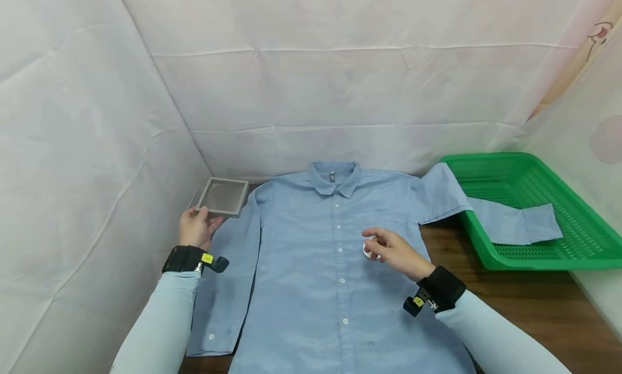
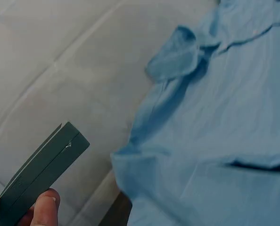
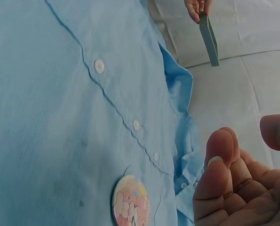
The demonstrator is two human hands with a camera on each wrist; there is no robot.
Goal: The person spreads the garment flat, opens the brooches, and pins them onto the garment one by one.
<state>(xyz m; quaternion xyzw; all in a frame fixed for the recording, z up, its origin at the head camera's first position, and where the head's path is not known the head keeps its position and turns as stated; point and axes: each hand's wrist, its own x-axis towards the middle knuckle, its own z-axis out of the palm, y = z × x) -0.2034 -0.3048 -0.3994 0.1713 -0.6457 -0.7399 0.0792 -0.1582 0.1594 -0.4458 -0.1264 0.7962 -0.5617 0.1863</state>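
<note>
My left hand (image 1: 196, 228) holds a flat, square grey-green frame-like box (image 1: 222, 196) by its near corner, thumb on one face and fingers under it. The left wrist view shows the side of this box (image 2: 43, 172) edge-on, raised above the shirt. A light blue button-up shirt (image 1: 301, 255) lies spread out, collar away from me. On its chest sits a round badge (image 3: 130, 202) with a pink cartoon print, partly hidden by my right hand in the head view. That right hand (image 1: 398, 253) hovers over the badge, fingers loosely bent, nothing between thumb and fingertips.
To the right, a green plastic basket (image 1: 539, 264) has one shirt sleeve (image 1: 515, 223) draped over its rim into it. Brown wooden tabletop (image 1: 529, 298) shows beside the shirt. White cloth walls (image 1: 330, 88) close off the back and sides.
</note>
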